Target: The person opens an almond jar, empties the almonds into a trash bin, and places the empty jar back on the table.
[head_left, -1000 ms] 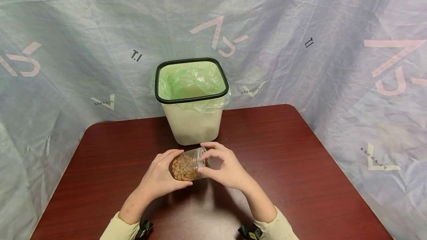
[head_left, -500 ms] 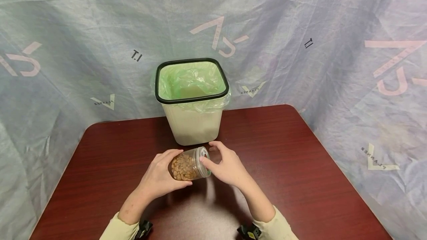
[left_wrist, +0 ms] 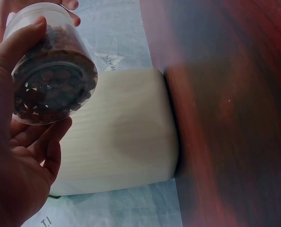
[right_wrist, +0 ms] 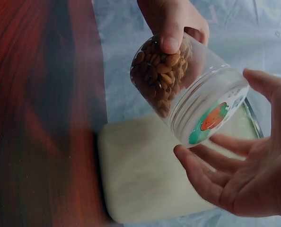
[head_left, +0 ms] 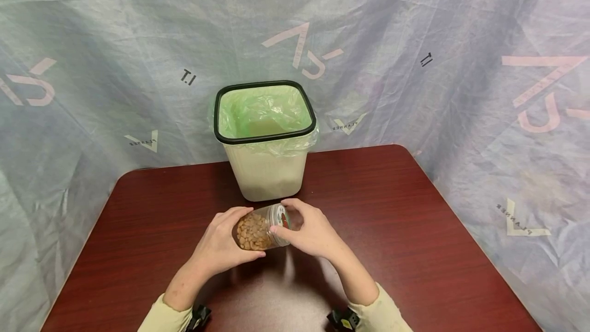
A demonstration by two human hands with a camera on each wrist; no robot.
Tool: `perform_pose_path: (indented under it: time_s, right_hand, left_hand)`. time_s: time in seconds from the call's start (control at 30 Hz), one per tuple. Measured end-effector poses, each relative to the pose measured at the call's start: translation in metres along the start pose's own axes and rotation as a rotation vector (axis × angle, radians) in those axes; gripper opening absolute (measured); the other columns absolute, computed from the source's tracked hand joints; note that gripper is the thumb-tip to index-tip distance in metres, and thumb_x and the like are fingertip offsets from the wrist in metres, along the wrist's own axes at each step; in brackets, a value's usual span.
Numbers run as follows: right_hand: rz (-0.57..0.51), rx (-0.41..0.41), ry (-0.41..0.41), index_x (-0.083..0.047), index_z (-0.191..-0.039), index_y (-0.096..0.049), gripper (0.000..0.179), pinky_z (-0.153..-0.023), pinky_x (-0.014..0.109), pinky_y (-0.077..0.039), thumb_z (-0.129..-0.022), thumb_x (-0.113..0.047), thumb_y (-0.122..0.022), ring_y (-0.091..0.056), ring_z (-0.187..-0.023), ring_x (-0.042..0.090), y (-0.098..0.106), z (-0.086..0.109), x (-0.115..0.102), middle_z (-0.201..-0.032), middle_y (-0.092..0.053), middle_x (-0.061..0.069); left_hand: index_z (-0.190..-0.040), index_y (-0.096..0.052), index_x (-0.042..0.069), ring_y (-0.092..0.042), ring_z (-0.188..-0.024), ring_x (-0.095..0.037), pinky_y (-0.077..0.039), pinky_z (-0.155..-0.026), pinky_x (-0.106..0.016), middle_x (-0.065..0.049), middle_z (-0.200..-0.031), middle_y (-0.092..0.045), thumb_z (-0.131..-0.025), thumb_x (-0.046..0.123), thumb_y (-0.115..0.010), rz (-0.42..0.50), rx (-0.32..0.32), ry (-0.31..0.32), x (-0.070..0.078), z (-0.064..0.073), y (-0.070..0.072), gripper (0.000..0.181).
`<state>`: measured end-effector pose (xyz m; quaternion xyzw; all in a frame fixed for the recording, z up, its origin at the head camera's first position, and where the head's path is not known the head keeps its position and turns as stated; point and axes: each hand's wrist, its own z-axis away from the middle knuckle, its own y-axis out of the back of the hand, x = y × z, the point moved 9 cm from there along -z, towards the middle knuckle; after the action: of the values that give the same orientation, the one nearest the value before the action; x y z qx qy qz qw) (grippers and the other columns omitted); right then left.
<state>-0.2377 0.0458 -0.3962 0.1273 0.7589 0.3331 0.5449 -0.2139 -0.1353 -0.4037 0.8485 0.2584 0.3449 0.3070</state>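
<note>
My left hand [head_left: 218,242] grips a clear jar [head_left: 252,232] round its base end. Brown nuts that look like almonds [right_wrist: 162,71] lie inside it. The jar is tipped nearly onto its side above the table, its clear screw lid [right_wrist: 211,111] facing right. A white label with a red and green picture [right_wrist: 214,118] covers the lid's top. At the lid's rim is my right hand [head_left: 315,232], thumb on the near side and fingertips on the far side. In the left wrist view, the jar's round base [left_wrist: 53,92] faces the camera.
Behind the hands stands a pale waste bin [head_left: 269,170] with a black rim and a green plastic liner [head_left: 235,111]. The dark red table [head_left: 387,209] runs back to a grey printed cloth [head_left: 378,24] hanging around it.
My right hand eased off the lid with fingers spread half a second ago, and its fingertips are now back at the rim. The left hand and jar have stayed almost still.
</note>
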Motion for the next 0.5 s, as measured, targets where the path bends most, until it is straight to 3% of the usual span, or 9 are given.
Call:
perform_pose_path:
  time_s: [0.1, 0.23, 0.5]
  right_hand:
    - [-0.027, -0.008, 0.099, -0.015, -0.135, -0.055, 0.068, -0.089, 0.041, -0.049, -0.078, -0.044, -0.078, -0.059, -0.108, 0.016, 0.000, 0.001, -0.007, -0.127, -0.059, -0.004]
    - [-0.102, -0.036, 0.217, -0.013, -0.137, -0.052, 0.071, -0.082, 0.038, -0.052, -0.075, -0.028, -0.083, -0.060, -0.099, 0.015, -0.001, 0.002, -0.015, -0.125, -0.056, -0.004]
    - [-0.105, -0.057, 0.355, -0.019, -0.136, -0.051, 0.076, -0.083, 0.030, -0.050, -0.069, -0.017, -0.087, -0.055, -0.105, 0.014, -0.001, 0.003, -0.025, -0.128, -0.053, -0.008]
  left_hand:
    - [-0.124, -0.061, 0.010, -0.059, -0.103, -0.017, -0.043, -0.085, -0.036, 0.000, -0.121, -0.062, -0.047, 0.053, -0.093, -0.004, -0.002, 0.009, -0.001, 0.001, 0.000, 0.094]
    - [-0.124, -0.061, 0.010, -0.059, -0.104, -0.016, -0.044, -0.085, -0.037, 0.001, -0.121, -0.061, -0.048, 0.055, -0.092, -0.007, -0.013, 0.023, -0.003, 0.001, -0.001, 0.094]
    - [-0.124, -0.061, 0.010, -0.058, -0.104, -0.015, -0.045, -0.085, -0.040, 0.003, -0.122, -0.060, -0.047, 0.055, -0.092, 0.009, -0.027, 0.055, -0.006, 0.002, 0.000, 0.094]
